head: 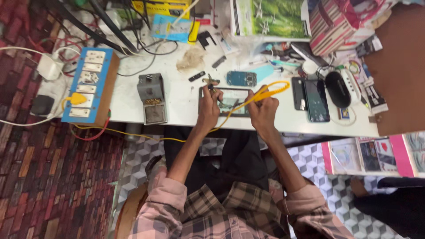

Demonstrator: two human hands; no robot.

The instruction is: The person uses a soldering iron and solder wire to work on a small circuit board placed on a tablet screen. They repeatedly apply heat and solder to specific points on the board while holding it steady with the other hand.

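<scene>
Plaid sleeves fill the bottom of the frame as I reach up to the white worktop. At centre lies an opened phone. My left hand pinches a small dark tool against its upper left corner. My right hand grips a yellow soldering iron, tip on the phone. A grey metal stand sits left; a dark phone lies right.
</scene>
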